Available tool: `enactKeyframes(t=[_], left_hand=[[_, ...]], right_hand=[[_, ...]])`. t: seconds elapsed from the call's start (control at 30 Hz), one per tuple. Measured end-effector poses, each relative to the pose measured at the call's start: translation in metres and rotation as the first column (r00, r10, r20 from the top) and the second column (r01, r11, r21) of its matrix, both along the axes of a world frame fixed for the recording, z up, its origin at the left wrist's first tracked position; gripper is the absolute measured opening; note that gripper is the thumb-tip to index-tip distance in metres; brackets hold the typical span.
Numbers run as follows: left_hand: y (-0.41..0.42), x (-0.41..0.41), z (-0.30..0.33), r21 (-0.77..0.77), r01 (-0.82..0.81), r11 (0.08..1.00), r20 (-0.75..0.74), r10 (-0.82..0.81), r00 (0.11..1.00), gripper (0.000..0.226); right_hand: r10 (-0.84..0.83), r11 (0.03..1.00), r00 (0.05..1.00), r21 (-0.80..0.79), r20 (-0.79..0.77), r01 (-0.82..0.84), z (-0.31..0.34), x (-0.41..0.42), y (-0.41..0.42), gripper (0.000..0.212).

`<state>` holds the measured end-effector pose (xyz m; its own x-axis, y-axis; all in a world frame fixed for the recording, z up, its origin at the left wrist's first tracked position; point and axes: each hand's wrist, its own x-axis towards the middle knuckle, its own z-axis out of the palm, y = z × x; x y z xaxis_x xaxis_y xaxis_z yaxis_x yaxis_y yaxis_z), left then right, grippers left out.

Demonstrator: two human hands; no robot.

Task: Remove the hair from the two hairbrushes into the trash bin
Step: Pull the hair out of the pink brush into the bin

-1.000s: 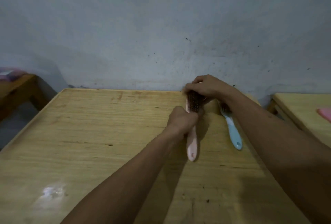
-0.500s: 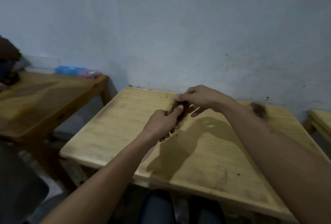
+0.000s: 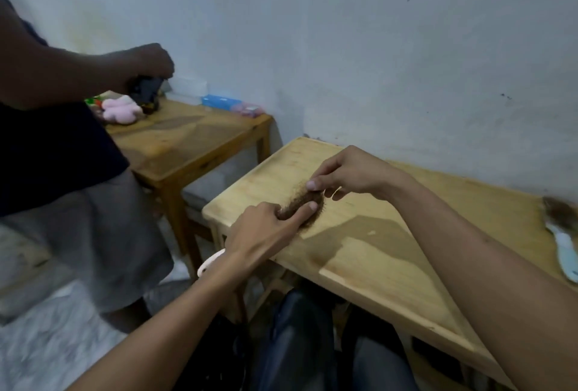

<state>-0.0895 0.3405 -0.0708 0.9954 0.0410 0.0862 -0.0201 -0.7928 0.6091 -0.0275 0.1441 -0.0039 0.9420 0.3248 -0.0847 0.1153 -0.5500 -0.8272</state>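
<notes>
My left hand [image 3: 266,231] grips the pink hairbrush, whose handle end [image 3: 209,264] sticks out below my wrist, over the table's left edge. A brown wad of hair [image 3: 298,207] covers the brush head. My right hand [image 3: 353,174] pinches the far end of that wad between thumb and fingertips. The blue hairbrush [image 3: 566,253] lies at the table's far right, with a tuft of hair [image 3: 560,212] on its head. No trash bin is in view.
The wooden table [image 3: 391,265] stands against a pale wall. To the left, another person [image 3: 62,140] stands at a second wooden table [image 3: 194,140] with a pink plush toy [image 3: 120,110] and a blue box [image 3: 220,101]. My knees are under the table.
The view has swung left and down. My hands with the pink brush have moved towards the table's left edge, and the other person has come into view.
</notes>
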Motion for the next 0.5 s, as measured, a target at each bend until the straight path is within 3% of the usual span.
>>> enactKeyframes(t=[0.2, 0.5], left_hand=[[0.064, -0.023, -0.016, 0.074, -0.130, 0.989, 0.054, 0.126, 0.991, 0.089], [0.146, -0.077, -0.051, 0.087, -0.320, 0.943, -0.026, 0.323, 0.946, 0.066]], right_hand=[[0.135, 0.990, 0.991, 0.034, -0.022, -0.134, -0.022, 0.007, 0.070, 0.010], [0.204, 0.972, 0.978, 0.126, -0.037, -0.198, -0.075, -0.008, 0.176, 0.017]])
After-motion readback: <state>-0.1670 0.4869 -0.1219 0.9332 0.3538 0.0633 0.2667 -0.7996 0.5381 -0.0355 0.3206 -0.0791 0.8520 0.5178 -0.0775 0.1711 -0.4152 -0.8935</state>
